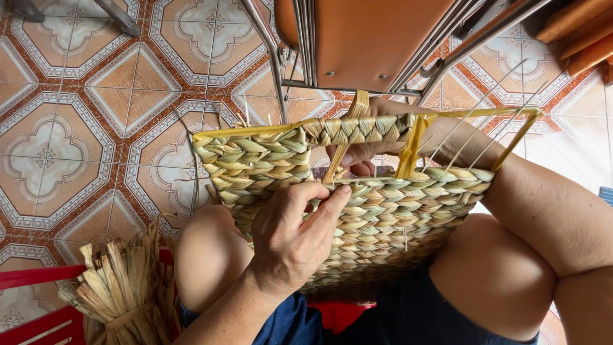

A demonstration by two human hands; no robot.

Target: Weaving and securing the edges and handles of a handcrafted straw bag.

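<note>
Patterned tiled floor (pixel 96 128), orange chair (pixel 367 35) at far centre, half-woven straw basket (pixel 383 217) resting on the person's knees, dried-fibre bundle (pixel 124 281) near left, left hand (pixel 294 236) fingers curled on the basket's near wall, right hand (pixel 367 153) inside, fingers pinching a strand (pixel 345 137).

The floor (pixel 96 115) has tiles with orange, white and brown flower shapes. A chair (pixel 364 38) with an orange seat and grey metal legs stands on it. Something red, maybe a plastic stool (pixel 32 300), sits low on the left.
</note>
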